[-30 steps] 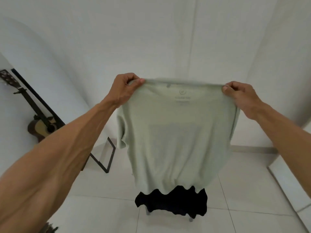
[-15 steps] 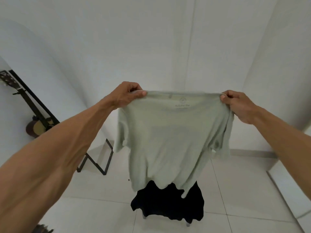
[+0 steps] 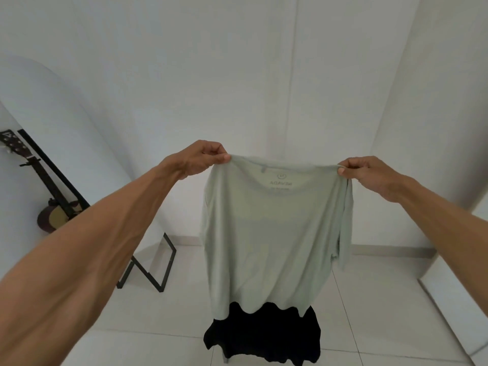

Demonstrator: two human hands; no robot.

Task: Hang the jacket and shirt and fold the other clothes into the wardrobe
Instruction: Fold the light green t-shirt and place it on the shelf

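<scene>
Left hand and right hand pinch t-shirt shoulders; dark clothes below hands. Risk: pinch slips, t-shirt drops.

I see a floor of large glossy white tiles running back to the white walls. A black metal frame stands on it at the left, its foot flat on the tiles. Near the middle a black garment drapes over a seat of which I make out only one pale leg, its top hidden behind the pale green T-shirt.
</scene>
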